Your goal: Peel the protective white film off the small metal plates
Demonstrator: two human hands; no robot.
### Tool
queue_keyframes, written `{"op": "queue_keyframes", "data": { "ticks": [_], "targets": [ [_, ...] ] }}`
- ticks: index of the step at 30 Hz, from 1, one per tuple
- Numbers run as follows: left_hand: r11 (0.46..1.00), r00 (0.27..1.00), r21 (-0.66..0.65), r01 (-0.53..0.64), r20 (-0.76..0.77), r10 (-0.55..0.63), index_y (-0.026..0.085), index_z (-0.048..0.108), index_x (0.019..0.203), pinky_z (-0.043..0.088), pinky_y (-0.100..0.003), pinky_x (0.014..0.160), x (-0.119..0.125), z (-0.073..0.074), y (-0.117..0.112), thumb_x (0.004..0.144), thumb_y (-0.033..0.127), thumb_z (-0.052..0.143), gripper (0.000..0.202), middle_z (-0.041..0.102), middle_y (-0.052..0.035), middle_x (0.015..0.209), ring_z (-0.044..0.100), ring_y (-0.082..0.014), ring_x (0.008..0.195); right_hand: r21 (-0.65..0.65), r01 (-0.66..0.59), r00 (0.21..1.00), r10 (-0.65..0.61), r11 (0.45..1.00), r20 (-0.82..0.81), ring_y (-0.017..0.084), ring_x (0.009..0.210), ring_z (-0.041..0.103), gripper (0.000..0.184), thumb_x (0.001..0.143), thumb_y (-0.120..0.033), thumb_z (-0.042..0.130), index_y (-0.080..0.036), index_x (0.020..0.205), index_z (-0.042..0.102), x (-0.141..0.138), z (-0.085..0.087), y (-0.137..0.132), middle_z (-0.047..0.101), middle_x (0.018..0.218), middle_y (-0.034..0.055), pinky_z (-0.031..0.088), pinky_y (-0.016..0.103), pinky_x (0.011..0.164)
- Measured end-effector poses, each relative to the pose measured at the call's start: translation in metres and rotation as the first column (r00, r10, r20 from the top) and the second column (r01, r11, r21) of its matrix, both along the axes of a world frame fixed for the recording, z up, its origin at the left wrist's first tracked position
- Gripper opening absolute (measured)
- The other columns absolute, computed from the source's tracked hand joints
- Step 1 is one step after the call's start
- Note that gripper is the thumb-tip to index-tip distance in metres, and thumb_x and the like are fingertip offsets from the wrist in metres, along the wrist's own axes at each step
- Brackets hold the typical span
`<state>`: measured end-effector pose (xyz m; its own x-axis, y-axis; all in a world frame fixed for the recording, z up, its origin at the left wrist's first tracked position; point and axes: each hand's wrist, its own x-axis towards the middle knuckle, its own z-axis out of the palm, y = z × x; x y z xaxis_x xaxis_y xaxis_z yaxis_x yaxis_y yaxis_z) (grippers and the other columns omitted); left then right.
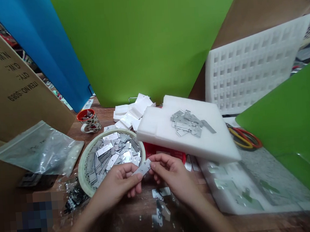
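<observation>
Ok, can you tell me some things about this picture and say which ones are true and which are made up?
1. Both hands hold one small metal plate between them. True: the left hand and the right hand pinch it at either end.
2. The round bowl is full of marbles. False: it holds flat silvery metal pieces.
3. A pile of metal pieces lies on the white foam block. True.
4. The mug stands to the right of the foam block. False: it stands to the left, behind the bowl.
5. The board behind the table is red. False: it is green.
</observation>
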<state>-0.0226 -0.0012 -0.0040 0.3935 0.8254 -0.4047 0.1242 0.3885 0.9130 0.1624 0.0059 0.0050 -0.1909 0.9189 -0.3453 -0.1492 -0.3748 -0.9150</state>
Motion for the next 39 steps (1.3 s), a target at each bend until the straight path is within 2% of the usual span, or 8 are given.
{"op": "queue_keyframes", "data": {
  "ticks": [13, 21, 24, 27, 29, 30, 34, 39],
  "targets": [
    [0.992, 0.984, -0.112, -0.054, 0.162, 0.072, 0.012, 0.063, 0.080, 0.038, -0.019, 0.050, 0.001, -0.002, 0.001, 0.083, 0.038, 0.063, 0.026, 0.065, -0.0023, 0.061, 0.050, -0.0068, 0.048, -0.003, -0.071, 0.997, 0.071, 0.998, 0.019, 0.007, 0.049, 0.049, 0.030, 0.075, -0.044, 0.068, -0.015, 0.080, 0.065, 0.008, -0.007, 0.003, 0.062, 0.062, -0.0021, 0.039, 0.019, 0.047],
    [0.995, 0.984, -0.068, -0.077, 0.153, 0.087, 0.013, 0.062, 0.076, 0.040, -0.021, 0.052, 0.002, -0.002, 0.001, 0.085, 0.044, 0.059, 0.032, 0.066, -0.0036, 0.065, 0.052, -0.0080, 0.051, 0.048, -0.065, 0.998, 0.064, 0.997, 0.025, 0.007, 0.048, 0.049, 0.023, 0.069, -0.036, 0.075, -0.017, 0.079, 0.066, 0.010, -0.007, 0.000, 0.059, 0.060, -0.0042, 0.039, 0.021, 0.047],
    [0.991, 0.992, 0.049, -0.126, 0.024, 0.125, 0.015, 0.065, 0.083, 0.044, -0.024, 0.058, -0.004, 0.000, 0.003, 0.084, 0.049, 0.058, 0.035, 0.068, -0.0048, 0.072, 0.055, -0.0116, 0.058, 0.170, 0.015, 0.993, -0.034, 0.985, 0.112, 0.010, 0.056, 0.055, 0.018, 0.073, -0.035, 0.072, -0.018, 0.078, 0.068, 0.024, 0.005, 0.006, 0.064, 0.067, -0.0006, 0.043, 0.024, 0.053],
    [0.942, 0.930, 0.287, -0.176, -0.266, 0.254, 0.017, 0.068, 0.092, 0.047, -0.029, 0.069, -0.021, 0.002, 0.008, 0.078, 0.049, 0.063, 0.035, 0.070, -0.0060, 0.084, 0.061, -0.0181, 0.075, 0.386, 0.186, 0.915, -0.303, 0.903, 0.266, 0.012, 0.060, 0.057, 0.019, 0.074, -0.036, 0.070, -0.018, 0.079, 0.069, 0.052, 0.020, 0.030, 0.066, 0.069, 0.0011, 0.046, 0.025, 0.057],
    [0.901, 0.843, 0.422, -0.101, -0.445, 0.303, 0.019, 0.069, 0.096, 0.046, -0.033, 0.077, -0.037, 0.003, 0.012, 0.078, 0.046, 0.062, 0.032, 0.070, -0.0066, 0.095, 0.061, -0.0222, 0.086, 0.501, 0.270, 0.806, -0.478, 0.822, 0.351, 0.011, 0.055, 0.053, 0.021, 0.070, -0.035, 0.072, -0.016, 0.079, 0.070, 0.075, 0.026, 0.055, 0.064, 0.065, 0.0006, 0.045, 0.024, 0.053],
    [0.888, 0.806, 0.459, -0.023, -0.518, 0.288, 0.020, 0.069, 0.096, 0.046, -0.034, 0.079, -0.044, 0.003, 0.014, 0.080, 0.044, 0.060, 0.030, 0.070, -0.0068, 0.097, 0.061, -0.0234, 0.089, 0.514, 0.295, 0.769, -0.519, 0.805, 0.372, 0.011, 0.052, 0.052, 0.022, 0.068, -0.035, 0.073, -0.015, 0.077, 0.069, 0.086, 0.027, 0.068, 0.063, 0.062, 0.0006, 0.043, 0.023, 0.050],
    [0.829, 0.700, 0.451, 0.330, -0.706, 0.105, 0.020, 0.069, 0.091, 0.042, -0.039, 0.088, -0.063, 0.001, 0.013, 0.084, 0.031, 0.053, 0.021, 0.065, -0.0073, 0.096, 0.055, -0.0256, 0.097, 0.440, 0.348, 0.727, -0.535, 0.828, 0.430, 0.012, 0.047, 0.053, 0.020, 0.066, -0.031, 0.071, -0.013, 0.075, 0.068, 0.117, 0.017, 0.104, 0.064, 0.058, 0.0029, 0.044, 0.024, 0.046],
    [0.779, 0.617, 0.341, 0.526, -0.784, -0.073, 0.021, 0.065, 0.094, 0.036, -0.042, 0.091, -0.059, 0.000, 0.009, 0.085, 0.024, 0.050, 0.018, 0.056, -0.0072, 0.100, 0.048, -0.0260, 0.101, 0.565, 0.263, 0.568, -0.599, 0.782, 0.565, 0.014, 0.051, 0.056, 0.041, 0.072, -0.041, 0.069, -0.016, 0.104, 0.069, 0.121, 0.008, 0.093, 0.067, 0.067, 0.0032, 0.047, 0.026, 0.050]
  ]
}}
